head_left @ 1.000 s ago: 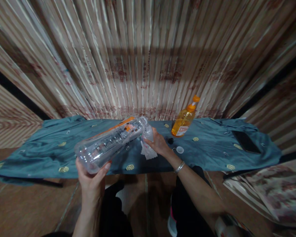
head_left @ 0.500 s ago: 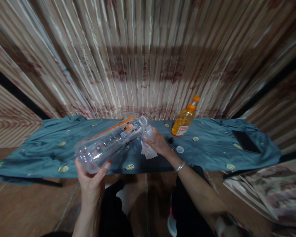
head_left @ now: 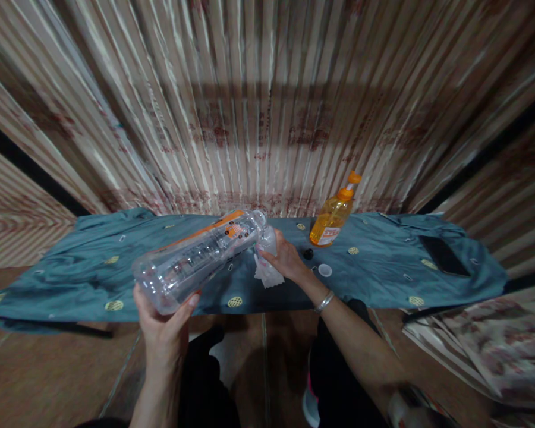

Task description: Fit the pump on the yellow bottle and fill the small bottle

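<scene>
Hanging behind, a beige pleated curtain with reddish prints (head_left: 249,119) rises over a long table with teal patterned cloth (head_left: 80,255); above this cloth, a large transparent plastic bottle with orange marking (head_left: 200,261) is tilted, its base grasped by the fingers of the left hand (head_left: 163,318); an amber bottle with orange pump top (head_left: 331,219) stands to the right; then a black flat phone (head_left: 444,256); the right hand (head_left: 289,261) grasps a small clear bottle (head_left: 267,239) beside the large bottle's mouth, whether touching I cannot tell; nearby lie a round white cap (head_left: 325,270) and a small black piece (head_left: 308,254).
</scene>
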A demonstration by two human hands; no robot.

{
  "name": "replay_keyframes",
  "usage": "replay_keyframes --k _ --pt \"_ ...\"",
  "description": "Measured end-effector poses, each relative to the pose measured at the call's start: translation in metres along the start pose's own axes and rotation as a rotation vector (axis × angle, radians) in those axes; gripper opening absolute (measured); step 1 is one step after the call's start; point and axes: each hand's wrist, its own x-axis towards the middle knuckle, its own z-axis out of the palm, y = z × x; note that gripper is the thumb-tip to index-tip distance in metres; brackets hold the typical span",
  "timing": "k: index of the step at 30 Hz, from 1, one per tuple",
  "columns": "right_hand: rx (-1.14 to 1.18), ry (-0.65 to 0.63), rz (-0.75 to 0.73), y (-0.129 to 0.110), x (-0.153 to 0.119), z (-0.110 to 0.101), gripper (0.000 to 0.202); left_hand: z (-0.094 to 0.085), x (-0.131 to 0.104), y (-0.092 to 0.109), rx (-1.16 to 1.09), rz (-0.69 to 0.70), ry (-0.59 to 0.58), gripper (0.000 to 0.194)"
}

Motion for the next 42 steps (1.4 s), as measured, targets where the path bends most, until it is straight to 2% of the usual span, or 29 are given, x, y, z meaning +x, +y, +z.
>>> replay_keyframes --k 10,17,23,31,42 --pt "0.009 0.017 -0.01 0.002 0.0 0.002 0.067 -0.013 0.006 -0.009 0.025 -0.011 -0.045 0.102" --pt "0.009 0.014 -0.026 0.002 0.0 0.002 0.062 -0.006 0.002 -0.001 0.029 -0.01 -0.023 0.096" --pt "0.003 0.018 -0.019 0.001 -0.001 0.0 0.064 -0.002 0.001 0.002 0.011 -0.028 -0.011 0.1" --pt "-0.01 0.015 -0.007 0.0 -0.001 0.001 0.061 0.001 0.0 0.003 0.002 -0.001 -0.019 0.083" --pt "0.003 0.01 -0.009 0.0 -0.001 0.0 0.061 -0.003 0.001 -0.003 0.006 0.001 -0.011 0.098"
